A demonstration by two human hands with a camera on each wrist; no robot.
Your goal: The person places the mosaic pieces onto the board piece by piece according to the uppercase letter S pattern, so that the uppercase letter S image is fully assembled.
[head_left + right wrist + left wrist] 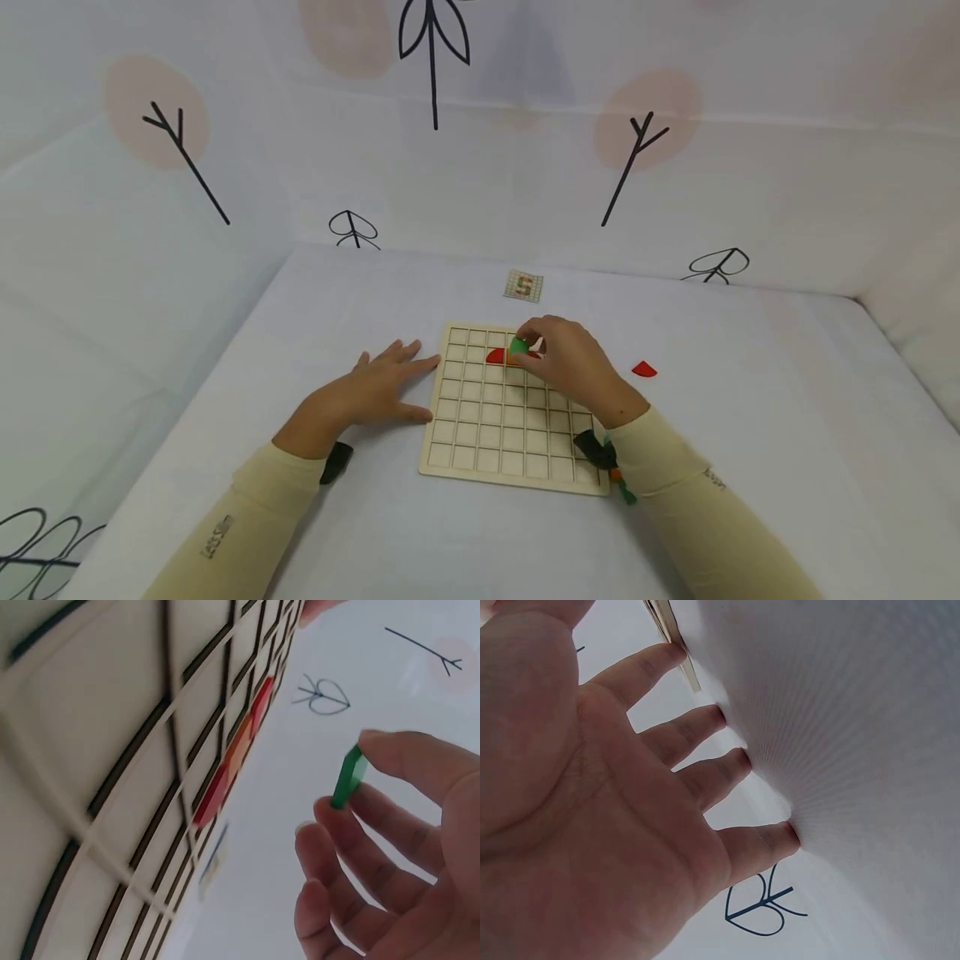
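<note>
Head, right hand point(573, 358): pinching a green piece point(518, 345) over the grid board point(489, 412), toward its 12 o'clock
Head, left hand point(375, 392): fingers spread, at the board's 10 o'clock edge
Head, loose red piece point(644, 369): worktop point(450, 542), board's 2 o'clock
Left wrist, fingertips point(784, 834): down on the worktop
Right wrist, orange piece point(238, 742): between two red pieces point(214, 796)

Your right hand point(439, 900) pinches a green piece point(348, 778), held apart from the gridded board point(97, 697), where an orange piece point(237, 746) lies in line between two red pieces point(214, 796).
</note>
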